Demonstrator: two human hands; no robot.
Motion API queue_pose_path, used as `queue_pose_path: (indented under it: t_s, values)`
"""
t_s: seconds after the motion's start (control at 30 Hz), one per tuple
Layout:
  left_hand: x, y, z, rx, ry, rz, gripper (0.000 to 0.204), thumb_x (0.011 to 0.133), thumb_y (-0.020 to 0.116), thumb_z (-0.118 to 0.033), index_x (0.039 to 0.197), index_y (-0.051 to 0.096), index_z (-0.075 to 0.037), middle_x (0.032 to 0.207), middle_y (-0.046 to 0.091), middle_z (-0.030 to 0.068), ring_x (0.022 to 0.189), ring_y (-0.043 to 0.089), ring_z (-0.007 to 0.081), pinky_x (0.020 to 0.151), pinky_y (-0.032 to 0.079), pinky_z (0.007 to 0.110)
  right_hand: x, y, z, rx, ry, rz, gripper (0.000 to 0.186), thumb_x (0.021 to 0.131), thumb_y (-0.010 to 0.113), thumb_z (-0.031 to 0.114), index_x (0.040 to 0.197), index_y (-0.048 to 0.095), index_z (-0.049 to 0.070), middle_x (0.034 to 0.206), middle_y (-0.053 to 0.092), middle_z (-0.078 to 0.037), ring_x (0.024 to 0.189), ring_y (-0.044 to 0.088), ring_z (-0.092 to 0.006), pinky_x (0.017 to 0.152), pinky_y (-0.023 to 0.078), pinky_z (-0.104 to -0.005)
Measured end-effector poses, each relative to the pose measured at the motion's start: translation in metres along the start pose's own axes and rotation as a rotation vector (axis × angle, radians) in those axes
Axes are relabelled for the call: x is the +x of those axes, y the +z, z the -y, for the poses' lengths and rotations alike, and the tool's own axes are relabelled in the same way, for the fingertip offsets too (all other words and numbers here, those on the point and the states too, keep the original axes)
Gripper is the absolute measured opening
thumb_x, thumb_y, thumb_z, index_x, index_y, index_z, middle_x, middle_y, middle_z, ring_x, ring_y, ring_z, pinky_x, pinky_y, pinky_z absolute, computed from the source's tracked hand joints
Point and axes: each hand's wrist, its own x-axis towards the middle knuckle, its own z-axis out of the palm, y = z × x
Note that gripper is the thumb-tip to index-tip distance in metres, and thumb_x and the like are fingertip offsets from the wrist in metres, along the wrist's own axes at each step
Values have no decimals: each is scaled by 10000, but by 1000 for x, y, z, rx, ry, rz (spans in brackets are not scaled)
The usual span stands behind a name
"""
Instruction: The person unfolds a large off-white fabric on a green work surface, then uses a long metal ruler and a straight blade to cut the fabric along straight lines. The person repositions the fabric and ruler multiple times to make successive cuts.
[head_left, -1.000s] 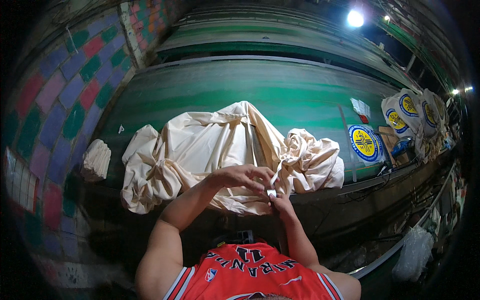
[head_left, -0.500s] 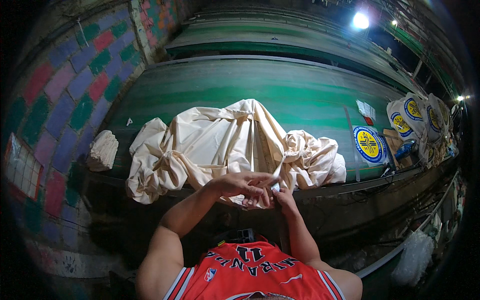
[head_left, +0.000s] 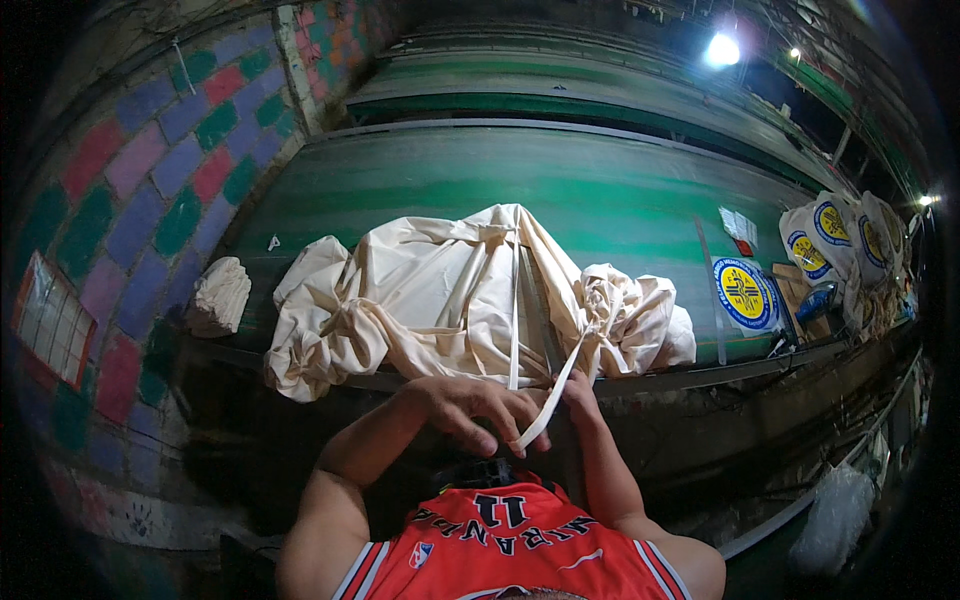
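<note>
A large cream cloth bundle lies gathered at the near edge of the green table, with twisted, tied clumps at both ends. From the right-hand clump a narrow cream strap runs down toward me. My left hand is bent below the table edge, its fingers closed on the end of this strap. My right hand is beside it, right under the tied clump, with fingers pinched where a short strap end comes down. Its fingertips are partly hidden. Another thin strap hangs straight down the middle of the cloth.
A folded cream cloth stack sits at the table's left end. On the right are a round blue-and-yellow printed emblem, printed cloth bags and a blue object. A painted block wall borders the left; clear plastic hangs lower right.
My left hand has drawn down toward my body, stretching the strap out from the clump. My right hand stays near the clump. The view has shifted slightly.
</note>
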Motion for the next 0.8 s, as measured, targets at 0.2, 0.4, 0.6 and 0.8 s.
queue_pose_path:
  t_s: [0.2,0.4,0.6,0.8]
  values:
    - [-35,15,-42,-964,-582,-356,436,871,730,-329,1139,692,13,1262,592,202,882,660,215,784,509,288,-8,-2,10,65,113,8,146,943,590,173,916,593,29,729,612,-54,561,559,-167,493,458,-341]
    - [-26,23,-58,-312,-160,-291,436,898,703,-290,1233,652,-15,1211,594,257,1019,627,276,888,486,388,-6,-2,20,55,149,-3,138,956,570,162,967,604,28,717,601,-54,546,561,-172,477,456,-331]
    - [-81,21,-100,-361,-521,-430,445,889,708,-385,1079,703,17,932,692,167,734,652,209,642,529,321,-3,-6,16,113,164,19,117,958,573,155,953,571,39,710,596,-65,531,558,-175,462,453,-332]
    - [-108,16,-139,-164,-130,-652,318,862,737,-284,915,726,29,984,654,217,809,665,299,677,558,385,4,-13,10,79,186,37,129,962,578,170,970,555,43,703,598,-65,530,567,-171,457,459,-341]
